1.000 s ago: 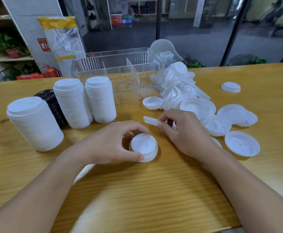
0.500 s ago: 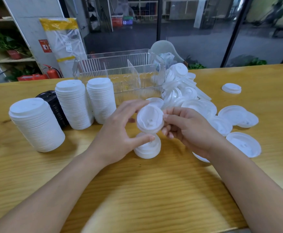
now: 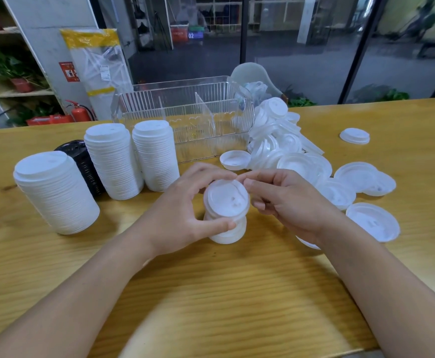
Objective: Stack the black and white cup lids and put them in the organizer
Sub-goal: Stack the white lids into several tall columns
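The left hand (image 3: 182,215) now grips the small stack of white lids (image 3: 226,218) at the near middle of the desk (image 3: 211,293), thumb along its near side and fingers curled over the far rim. Half a second ago a single lid was held tilted in the air between both hands above that stack; now that lid (image 3: 225,198) sits on top, still a little askew and not seated flat. The right hand (image 3: 286,202) has let go of it: its fingers are curled beside the lid's right edge, fingertips touching or just off the rim, gripping nothing that can be seen.

So one more lid has joined the pile, and it probably needs a press to nest properly.

To the left stand three tall finished white stacks (image 3: 113,161) with a black stack (image 3: 80,164) behind them. The clear organizer (image 3: 182,120) at the far middle holds no lids yet. Many loose white lids (image 3: 301,161) lie scattered to the right, so stacking is far from done.
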Motion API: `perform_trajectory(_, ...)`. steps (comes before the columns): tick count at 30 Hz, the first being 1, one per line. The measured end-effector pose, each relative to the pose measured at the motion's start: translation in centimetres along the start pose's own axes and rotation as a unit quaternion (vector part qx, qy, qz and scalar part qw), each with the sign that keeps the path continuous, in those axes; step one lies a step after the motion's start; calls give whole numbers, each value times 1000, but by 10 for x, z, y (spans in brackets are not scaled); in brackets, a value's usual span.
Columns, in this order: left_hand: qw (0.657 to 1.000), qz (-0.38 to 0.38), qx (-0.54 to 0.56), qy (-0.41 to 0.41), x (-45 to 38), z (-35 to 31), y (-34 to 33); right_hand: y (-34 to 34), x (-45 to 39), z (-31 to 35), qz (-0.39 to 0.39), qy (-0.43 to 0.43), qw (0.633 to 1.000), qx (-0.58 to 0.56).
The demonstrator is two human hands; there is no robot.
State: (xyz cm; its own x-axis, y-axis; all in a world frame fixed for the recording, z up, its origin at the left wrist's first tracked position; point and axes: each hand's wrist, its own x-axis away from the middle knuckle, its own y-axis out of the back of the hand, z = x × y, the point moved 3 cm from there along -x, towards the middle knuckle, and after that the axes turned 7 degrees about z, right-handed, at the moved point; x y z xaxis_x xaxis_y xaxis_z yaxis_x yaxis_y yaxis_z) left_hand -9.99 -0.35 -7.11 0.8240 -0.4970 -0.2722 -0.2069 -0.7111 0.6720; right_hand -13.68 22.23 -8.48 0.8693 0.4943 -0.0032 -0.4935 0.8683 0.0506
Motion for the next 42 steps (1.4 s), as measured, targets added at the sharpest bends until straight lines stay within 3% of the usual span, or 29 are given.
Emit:
perform_trajectory(5,997,14,-16,72,0,13,1,11,0,0,-109,30,992,65)
perform_trajectory(9,994,54,-47,82,2,14,-4,11,0,1,-118,34,989,77)
perform_trajectory(35,991,67,-64,99,2,16,-11,14,5,5,-149,63,971,176)
perform_trajectory(39,992,63,-59,96,2,17,-14,16,4,5,-183,75,949,246)
perform_trajectory(42,991,59,-63,103,2,16,-17,19,7,7,-254,89,903,335)
